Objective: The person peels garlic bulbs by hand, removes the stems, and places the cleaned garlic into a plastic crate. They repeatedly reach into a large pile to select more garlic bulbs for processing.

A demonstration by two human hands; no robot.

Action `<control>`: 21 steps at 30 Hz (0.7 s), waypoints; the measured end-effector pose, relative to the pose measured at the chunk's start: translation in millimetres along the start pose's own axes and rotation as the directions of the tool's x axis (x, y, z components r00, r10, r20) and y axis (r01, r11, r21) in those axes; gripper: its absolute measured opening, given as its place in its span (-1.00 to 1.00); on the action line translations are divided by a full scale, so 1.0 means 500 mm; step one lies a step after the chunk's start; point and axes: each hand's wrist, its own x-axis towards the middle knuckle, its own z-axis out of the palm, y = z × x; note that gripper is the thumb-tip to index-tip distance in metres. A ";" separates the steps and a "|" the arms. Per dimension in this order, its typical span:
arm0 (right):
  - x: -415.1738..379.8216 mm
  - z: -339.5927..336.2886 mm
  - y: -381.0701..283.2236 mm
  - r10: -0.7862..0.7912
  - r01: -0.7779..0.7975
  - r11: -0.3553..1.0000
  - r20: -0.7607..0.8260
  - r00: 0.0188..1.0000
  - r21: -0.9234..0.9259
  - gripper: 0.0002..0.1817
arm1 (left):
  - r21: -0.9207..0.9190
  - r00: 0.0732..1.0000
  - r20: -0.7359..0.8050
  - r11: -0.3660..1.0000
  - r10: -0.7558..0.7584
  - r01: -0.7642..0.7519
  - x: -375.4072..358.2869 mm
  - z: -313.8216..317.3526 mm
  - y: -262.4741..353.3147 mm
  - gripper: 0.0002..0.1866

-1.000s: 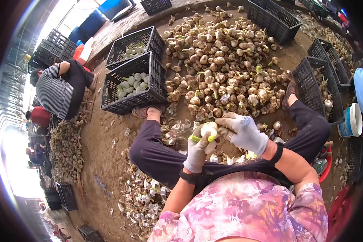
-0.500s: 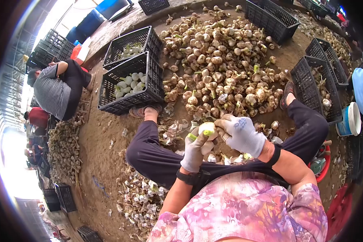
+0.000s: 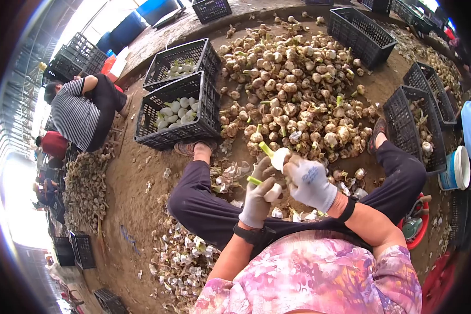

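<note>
Both my hands wear pale work gloves and meet in front of me above my lap. My right hand [image 3: 310, 181] grips a peeled white garlic bulb [image 3: 279, 156] with a short green stem pointing up and left. My left hand [image 3: 259, 196] is closed around a small green-handled tool [image 3: 254, 180] and touches the right hand just below the bulb. A large heap of unpeeled garlic bulbs [image 3: 293, 89] lies on the dirt ground just beyond my feet.
A black crate [image 3: 175, 112] with peeled white bulbs stands by my left foot, another [image 3: 180, 63] behind it. More black crates [image 3: 413, 125] sit at right, beside a white bucket [image 3: 458, 167]. Peeled skins [image 3: 183, 256] litter the ground at left. A person in a striped shirt [image 3: 76, 118] crouches at left.
The garlic bulb has passed from my left hand's fingers into my right hand and risen slightly, its green stem now pointing up-left. The view has shifted a little.
</note>
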 end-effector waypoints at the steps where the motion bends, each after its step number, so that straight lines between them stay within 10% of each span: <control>1: -0.004 0.007 -0.006 -0.065 0.065 0.998 0.058 0.996 -0.009 -0.85 | -0.026 1.000 0.016 0.999 -0.020 0.021 0.006 0.001 -0.004 -0.42; 7: -0.003 0.000 -0.003 -0.261 0.215 0.943 0.166 0.951 0.253 -0.85 | -0.373 0.946 0.061 0.872 -0.318 0.317 0.022 -0.058 -0.028 -0.50; 11: -0.002 -0.040 0.022 -0.090 -0.009 0.819 0.145 0.985 0.573 -0.87 | -0.465 0.947 0.083 0.828 -0.312 0.313 0.033 -0.070 -0.037 -0.56; 12: 0.002 -0.068 0.015 0.191 -0.400 0.463 0.351 0.916 0.791 -0.89 | -0.482 0.947 0.088 0.819 -0.309 0.312 0.035 -0.072 -0.035 -0.58; 16: 0.015 -0.163 0.057 0.498 -0.336 -0.042 0.311 0.809 0.941 -0.82 | -0.579 0.958 0.073 0.770 -0.277 0.267 0.047 -0.083 -0.037 -0.52; 18: 0.019 -0.171 0.113 0.156 -0.500 0.700 0.573 0.804 0.511 -0.76 | -0.568 0.969 0.046 0.791 -0.244 0.226 0.045 -0.088 -0.036 -0.47; 19: 0.019 -0.161 0.102 0.123 -0.249 0.965 0.701 0.702 0.080 -0.68 | -0.565 0.970 0.031 0.796 -0.242 0.217 0.044 -0.087 -0.037 -0.45; 20: 0.019 -0.150 0.083 0.182 0.150 0.934 0.792 0.582 -0.325 -0.60 | -0.561 0.971 0.017 0.801 -0.240 0.208 0.042 -0.086 -0.038 -0.42; 21: 0.008 -0.136 0.076 0.192 0.037 0.950 0.675 0.712 -0.309 -0.48 | -0.557 0.966 0.017 0.800 -0.257 0.222 0.041 -0.085 -0.047 -0.40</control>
